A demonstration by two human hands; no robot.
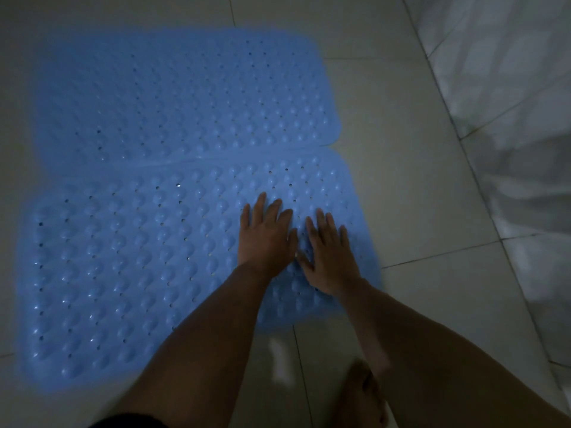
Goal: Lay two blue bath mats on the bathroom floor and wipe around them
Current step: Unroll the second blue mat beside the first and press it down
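Note:
Two blue bath mats with bumps and small holes lie flat side by side on the tiled floor. The far mat [185, 97] fills the upper left. The near mat [123, 267] touches it along a long edge and slightly overlaps it there. My left hand [265, 236] and my right hand [330, 257] rest palm down, fingers spread, on the right part of the near mat, thumbs almost touching. Neither hand holds anything.
Pale floor tiles [417, 196] with grout lines surround the mats. A marbled tiled wall [509, 103] rises at the right. A bare foot [364, 393] stands on the floor at the bottom, just in front of the near mat.

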